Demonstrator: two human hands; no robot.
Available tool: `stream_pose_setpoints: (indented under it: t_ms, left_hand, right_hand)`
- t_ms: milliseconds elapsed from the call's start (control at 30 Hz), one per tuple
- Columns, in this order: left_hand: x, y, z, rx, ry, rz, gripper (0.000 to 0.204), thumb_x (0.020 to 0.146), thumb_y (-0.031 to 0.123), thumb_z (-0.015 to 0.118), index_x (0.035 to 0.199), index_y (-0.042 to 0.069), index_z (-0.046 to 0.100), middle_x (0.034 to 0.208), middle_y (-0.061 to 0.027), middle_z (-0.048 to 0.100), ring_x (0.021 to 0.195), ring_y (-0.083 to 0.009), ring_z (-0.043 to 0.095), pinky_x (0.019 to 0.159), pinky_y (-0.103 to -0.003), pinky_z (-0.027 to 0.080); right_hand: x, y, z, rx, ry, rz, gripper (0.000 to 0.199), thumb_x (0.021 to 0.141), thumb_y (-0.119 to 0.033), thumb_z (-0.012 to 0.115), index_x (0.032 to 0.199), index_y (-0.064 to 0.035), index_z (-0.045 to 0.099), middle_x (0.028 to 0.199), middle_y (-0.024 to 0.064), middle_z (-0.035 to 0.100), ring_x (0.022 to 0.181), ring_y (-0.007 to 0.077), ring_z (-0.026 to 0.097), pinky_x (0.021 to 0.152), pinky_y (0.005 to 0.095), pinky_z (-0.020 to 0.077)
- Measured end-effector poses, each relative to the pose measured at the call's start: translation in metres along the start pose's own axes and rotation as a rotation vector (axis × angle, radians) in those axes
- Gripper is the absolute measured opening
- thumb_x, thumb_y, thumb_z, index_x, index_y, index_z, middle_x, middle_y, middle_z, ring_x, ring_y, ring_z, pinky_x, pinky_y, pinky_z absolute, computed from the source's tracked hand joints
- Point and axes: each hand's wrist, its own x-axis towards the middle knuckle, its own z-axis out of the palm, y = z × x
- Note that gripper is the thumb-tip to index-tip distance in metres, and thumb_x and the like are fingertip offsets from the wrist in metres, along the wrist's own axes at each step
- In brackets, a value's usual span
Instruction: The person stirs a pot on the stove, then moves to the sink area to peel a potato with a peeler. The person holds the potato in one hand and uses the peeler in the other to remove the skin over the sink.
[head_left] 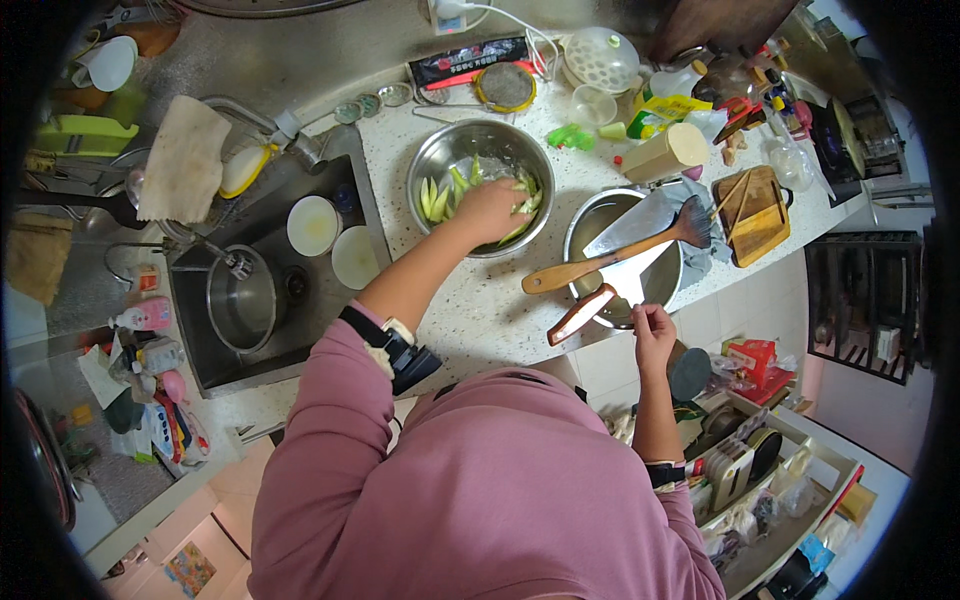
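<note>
My left hand reaches into a round steel bowl on the counter. Its fingers curl down over pale green cut vegetable pieces, and the fingertips are partly hidden among them. Beside the near rim of a metal pot, my right hand is closed, thumb and fingers pinched together; whatever they hold, if anything, is too small to make out. Across that pot lie a cleaver with a brown handle and a wooden-handled turner with a dark head.
Left of the bowl is a sink holding a steel pot and two white bowls. A wooden board and a cream-coloured container stand beyond the metal pot. An open drawer juts out at the lower right.
</note>
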Motion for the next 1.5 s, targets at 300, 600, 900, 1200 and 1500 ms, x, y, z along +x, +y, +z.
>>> stream_pose_setpoints:
  t_ms: [300,600,900,1200,1500]
  left_hand:
    - [-0.051,-0.002,-0.009,-0.112,-0.050,-0.013,0.026,0.079,0.014,0.063,0.104,0.011,0.067,0.109,-0.0103,0.063,0.102,-0.0301,0.058,0.088,-0.039,0.047]
    - [-0.035,-0.028,-0.029,0.036,0.367,-0.241,0.060,0.074,0.025,0.072,0.127,0.008,0.050,0.135,-0.0197,0.043,0.124,-0.0369,0.041,0.102,-0.042,0.037]
    - [-0.019,-0.015,-0.010,-0.188,0.013,-0.155,0.071,0.069,0.030,0.076,0.129,0.006,0.048,0.132,-0.0166,0.046,0.121,-0.0316,0.046,0.101,-0.036,0.038]
    - [-0.044,-0.002,-0.014,-0.156,-0.139,-0.056,0.043,0.073,0.003,0.068,0.114,0.015,0.064,0.128,-0.0124,0.053,0.115,-0.0310,0.052,0.099,-0.035,0.041]
    - [-0.048,-0.018,-0.033,-0.231,-0.048,0.045,0.035,0.075,0.000,0.062,0.108,0.013,0.067,0.128,-0.0120,0.054,0.114,-0.0311,0.053,0.098,-0.035,0.041]
  right_hand:
    - [0.001,-0.008,0.001,0.049,-0.015,0.021,0.016,0.088,-0.012,0.062,0.075,-0.0027,0.058,0.063,-0.0061,0.050,0.056,0.0014,0.040,0.050,0.0185,0.0307]
    - [0.002,0.002,0.000,0.000,-0.029,-0.016,0.018,0.089,-0.014,0.062,0.074,-0.0054,0.055,0.063,-0.0051,0.051,0.054,0.0028,0.043,0.049,0.0189,0.0331]
    - [0.002,0.006,0.000,0.004,-0.028,-0.016,0.018,0.089,-0.015,0.062,0.074,-0.0061,0.055,0.062,-0.0054,0.050,0.054,0.0025,0.042,0.048,0.0189,0.0324]
    - [0.003,0.004,0.001,0.025,-0.031,0.000,0.019,0.089,-0.015,0.061,0.073,-0.0059,0.055,0.063,-0.0049,0.051,0.053,0.0020,0.043,0.047,0.0188,0.0325]
    - [0.003,0.003,-0.001,0.034,-0.051,-0.004,0.020,0.089,-0.015,0.061,0.073,-0.0055,0.055,0.064,-0.0052,0.051,0.054,0.0017,0.043,0.047,0.0185,0.0322]
